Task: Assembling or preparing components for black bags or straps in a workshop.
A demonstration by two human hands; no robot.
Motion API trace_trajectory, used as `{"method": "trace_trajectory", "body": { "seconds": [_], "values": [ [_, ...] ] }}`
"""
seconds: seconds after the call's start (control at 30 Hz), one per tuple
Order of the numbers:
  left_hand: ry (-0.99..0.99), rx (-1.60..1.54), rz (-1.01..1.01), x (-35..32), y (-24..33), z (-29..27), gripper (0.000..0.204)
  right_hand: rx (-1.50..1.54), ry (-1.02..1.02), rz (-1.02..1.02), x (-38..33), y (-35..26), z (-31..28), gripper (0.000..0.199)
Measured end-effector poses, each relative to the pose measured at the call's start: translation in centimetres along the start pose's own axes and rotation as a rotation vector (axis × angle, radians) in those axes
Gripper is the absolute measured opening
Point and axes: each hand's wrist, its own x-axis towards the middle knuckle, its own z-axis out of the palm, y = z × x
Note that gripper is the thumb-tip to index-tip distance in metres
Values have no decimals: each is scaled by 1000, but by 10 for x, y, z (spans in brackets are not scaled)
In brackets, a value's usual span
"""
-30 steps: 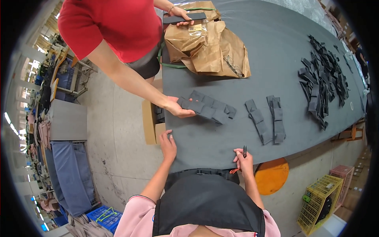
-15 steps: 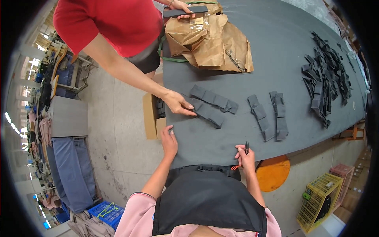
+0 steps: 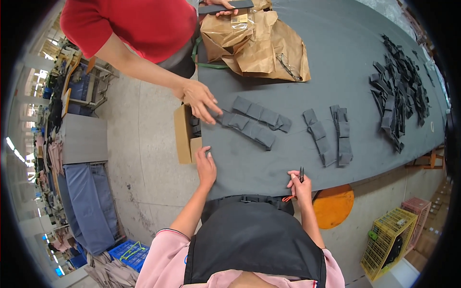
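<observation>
My left hand rests on the table's left edge with its fingers stretched out, holding nothing. In my right hand, at the near edge, is a pair of small black thread snips pointing away from me; an orange cord hangs beside the hand. Beyond my hands lie dark grey folded fabric strips: a lower-left strip, one just above it, and two more to the right, a slanted strip and an upright one. A co-worker's hand hovers, fingers spread, by the left strips.
The co-worker's other hand holds a dark flat piece above a crumpled brown paper bag. A heap of dark strips covers the table's right side. A cardboard box stands by the left edge; an orange round stool is at the near right.
The co-worker's hand has let go of the lower-left strip and drawn back up and left, fingers spreading. My own hands have stayed nearly in place.
</observation>
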Motion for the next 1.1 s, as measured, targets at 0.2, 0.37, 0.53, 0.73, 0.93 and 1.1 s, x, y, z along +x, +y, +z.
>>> {"method": "trace_trajectory", "body": {
  "seconds": [0.2,0.37,0.53,0.73,0.93,1.1],
  "values": [
    [-71,-84,-87,34,33,-5,21,-4,-12,5,2,-2,-1,16],
    [-384,-554,-590,65,72,14,24,10,80,-94,18,-32,7,17],
    [-556,-688,-869,71,91,28,39,-300,137,-500,68,-86,32,15],
    [-476,-622,-832,79,93,49,35,-750,173,-780,125,-116,60,29],
    [-348,-567,-779,80,107,64,29,-939,-114,-320,140,-122,73,29],
    [-423,-555,-743,84,98,68,20,-385,-163,-182,142,-113,60,15]
  ]
}}
